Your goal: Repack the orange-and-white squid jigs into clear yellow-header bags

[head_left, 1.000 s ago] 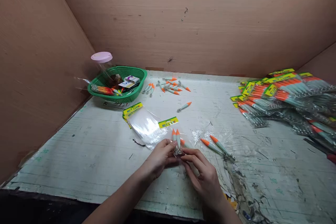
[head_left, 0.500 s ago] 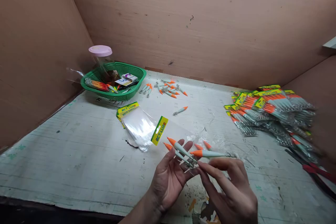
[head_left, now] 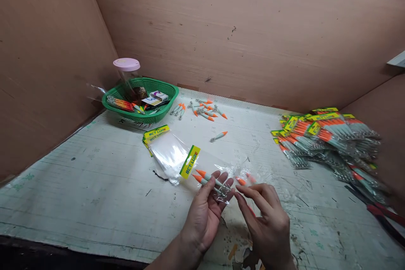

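Two pale squid lures (head_left: 210, 178) with orange tips and wire hook crowns lie across my left hand (head_left: 205, 215), its thumb pressed over them. A clear plastic bag (head_left: 210, 160) with a yellow-green "BCT LURE" header stretches beside them; I cannot tell whether the lures are inside it. My right hand (head_left: 267, 217) is just right of the hooks, fingers curled, thumb and index tips close together. Something orange (head_left: 252, 210) shows between its fingers, mostly hidden. Behind that hand, blurred orange-tipped lures (head_left: 241, 181) rest on the table.
Flat bags (head_left: 169, 152) are stacked left of my hands. Loose lures (head_left: 207, 112) lie farther back, with one single lure (head_left: 219, 136) nearer. A green basket (head_left: 172, 101) stands at the back left. Packed lures (head_left: 329, 135) are heaped at right, near red-handled pliers (head_left: 384, 215).
The lure that lay level above my right hand no longer shows there. My right hand has drawn slightly left, its fingertips now off the hooks. The lures in my left hand have shifted left.
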`<state>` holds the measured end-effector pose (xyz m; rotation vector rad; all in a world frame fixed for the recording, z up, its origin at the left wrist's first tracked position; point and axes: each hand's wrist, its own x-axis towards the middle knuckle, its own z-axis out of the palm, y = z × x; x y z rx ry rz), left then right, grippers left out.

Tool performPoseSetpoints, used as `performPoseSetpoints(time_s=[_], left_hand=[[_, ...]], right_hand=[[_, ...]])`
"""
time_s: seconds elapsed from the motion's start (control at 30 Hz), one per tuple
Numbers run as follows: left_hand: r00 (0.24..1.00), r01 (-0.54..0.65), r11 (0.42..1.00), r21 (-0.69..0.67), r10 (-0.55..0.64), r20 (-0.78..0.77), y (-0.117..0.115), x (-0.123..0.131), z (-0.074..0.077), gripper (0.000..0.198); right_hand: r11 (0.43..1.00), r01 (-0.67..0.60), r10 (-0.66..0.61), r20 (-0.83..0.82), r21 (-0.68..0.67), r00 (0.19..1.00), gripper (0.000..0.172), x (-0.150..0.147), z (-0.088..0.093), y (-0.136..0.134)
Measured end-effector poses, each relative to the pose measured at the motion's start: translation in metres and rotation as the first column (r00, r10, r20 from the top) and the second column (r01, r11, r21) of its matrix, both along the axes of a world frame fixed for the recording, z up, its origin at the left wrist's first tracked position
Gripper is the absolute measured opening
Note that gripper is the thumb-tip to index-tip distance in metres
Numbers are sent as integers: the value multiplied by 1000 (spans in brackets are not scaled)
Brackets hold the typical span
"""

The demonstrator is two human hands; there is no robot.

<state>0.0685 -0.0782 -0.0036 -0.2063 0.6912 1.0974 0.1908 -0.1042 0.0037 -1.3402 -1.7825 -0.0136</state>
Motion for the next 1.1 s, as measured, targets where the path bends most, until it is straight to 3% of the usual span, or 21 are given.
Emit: performPoseSetpoints(time_s=[0.13, 0.27, 0.33, 0.43, 0.6, 0.73, 0.77, 0.83, 0.87, 0.93, 1.0, 1.1], left_hand=[[999, -21, 1000, 16, 22, -34, 0, -1, 0, 19], [999, -48, 999, 25, 49, -13, 3, -3, -1, 22], [999, -44, 999, 18, 44, 22, 5, -4, 1, 24], [993, -84, 996, 31, 82, 80, 8, -3, 3, 27], [989, -99, 995, 21, 96, 116, 14, 1, 4, 25], [987, -144, 988, 55, 139, 84, 27, -17, 10, 20], [985, -165, 984, 75, 161, 56, 32, -24, 12, 20], [988, -153, 981, 118, 153, 3, 40, -40, 16, 23], [990, -136, 981, 140, 141, -24, 43, -46, 18, 25], [992, -82, 982, 172, 97, -78, 48, -55, 21, 25], [990, -20, 982, 186, 45, -132, 52, -58, 24, 25], [980, 92, 978, 189, -55, -193, 57, -54, 25, 29]], right_hand=[[999, -19, 18, -40, -30, 999, 15, -1, -6, 6], [982, 159, -179, -255, -97, 950, 9, 4, -2, 5], [967, 17, -125, -414, -256, 902, 14, 9, 3, 5], [878, -279, -18, -608, -390, 794, 13, 12, 7, 8], [882, -322, 25, -647, -345, 762, 13, 8, 6, 13], [978, -108, 3, -506, -178, 862, 29, 16, 9, -4], [982, -113, 43, -412, -149, 910, 29, 20, 11, -12], [929, -292, 257, -170, -228, 951, 21, 30, 14, -30], [857, -391, 396, -57, -336, 916, 18, 34, 14, -40], [724, -451, 576, 98, -523, 811, 20, 39, 9, -56], [722, -406, 602, 219, -561, 768, 25, 39, -2, -67], [805, -390, 552, 324, -447, 768, 23, 36, -24, -75]])
